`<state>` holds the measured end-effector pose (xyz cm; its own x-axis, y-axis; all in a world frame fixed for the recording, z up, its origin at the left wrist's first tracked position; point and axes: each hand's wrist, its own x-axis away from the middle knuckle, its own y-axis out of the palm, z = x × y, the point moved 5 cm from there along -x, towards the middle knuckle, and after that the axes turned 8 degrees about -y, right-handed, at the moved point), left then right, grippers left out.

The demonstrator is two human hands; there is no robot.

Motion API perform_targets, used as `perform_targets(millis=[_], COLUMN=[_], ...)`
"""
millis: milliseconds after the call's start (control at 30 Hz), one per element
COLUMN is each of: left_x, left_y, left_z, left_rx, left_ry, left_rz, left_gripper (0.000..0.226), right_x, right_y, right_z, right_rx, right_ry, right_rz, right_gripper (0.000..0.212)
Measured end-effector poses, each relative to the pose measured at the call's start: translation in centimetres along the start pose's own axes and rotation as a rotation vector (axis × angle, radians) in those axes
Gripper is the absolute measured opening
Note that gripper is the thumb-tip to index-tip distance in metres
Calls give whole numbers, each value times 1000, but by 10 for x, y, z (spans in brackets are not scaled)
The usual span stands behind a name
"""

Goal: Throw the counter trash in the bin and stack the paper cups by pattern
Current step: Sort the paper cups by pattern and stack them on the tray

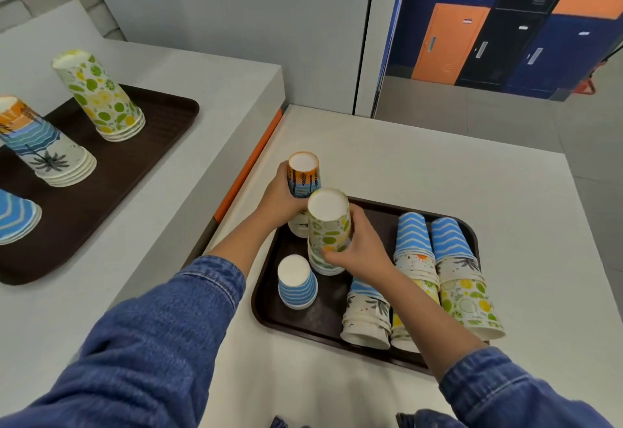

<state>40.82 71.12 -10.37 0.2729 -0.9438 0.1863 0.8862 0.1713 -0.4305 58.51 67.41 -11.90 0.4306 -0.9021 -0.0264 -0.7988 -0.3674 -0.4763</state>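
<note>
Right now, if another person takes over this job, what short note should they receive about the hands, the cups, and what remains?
Left hand: grip shut on the sunset palm cup, upside down.
Right hand: grip shut on the citrus cup, topping a small stack on the near tray.
Done: on the far tray, a citrus stack, a palm stack and a blue wave stack.
Left: the single blue striped cup and the mixed stacks on the near tray need sorting. No trash or bin is in view.

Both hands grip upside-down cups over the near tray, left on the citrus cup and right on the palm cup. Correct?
Swapped: the head view shows the left hand on the palm cup, the right hand on the citrus cup.
</note>
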Motion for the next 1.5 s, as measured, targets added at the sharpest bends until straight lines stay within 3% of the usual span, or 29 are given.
perform_targets(millis=[267, 433, 533, 633, 700, 800, 900, 1033, 1300, 1500], left_x=[-7, -2, 17, 70, 108, 136, 142, 135, 111, 111], left_y=[7, 2, -16, -36, -32, 6, 53, 100, 146, 150], left_z=[-20, -19, -12, 21, 38, 40, 24, -2, -26, -29], left_rx=[-35, -142, -207, -46, 38, 44, -79, -343, -464, -425], left_ry=[-26, -70, -151, -18, 65, 28, -149, -350, -577, -622], left_rz=[-51, -81, 121, 466, 526, 343, 94, -126, -224, -253], left_gripper=[85, 92, 79, 42, 24, 9, 3, 45, 82, 72], right_x=[-4, 0, 8, 21, 30, 40, 47, 58, 76, 86], right_y=[-6, -10, -25, -51, -73, -97, -106, -103, -101, -109], right_z=[14, 16, 22, 23, 21, 22, 20, 18, 17, 16], right_rx=[116, 97, 167, 181, 198, 180, 161, 156, 195, 181], right_ry=[100, 118, 145, 113, 83, 97, 88, 63, 40, 62], right_rz=[-69, -116, -137, -11, 134, 274, 313, 299, 244, 235], right_gripper=[82, 98, 100, 77, 59, 39, 30, 26, 26, 23])
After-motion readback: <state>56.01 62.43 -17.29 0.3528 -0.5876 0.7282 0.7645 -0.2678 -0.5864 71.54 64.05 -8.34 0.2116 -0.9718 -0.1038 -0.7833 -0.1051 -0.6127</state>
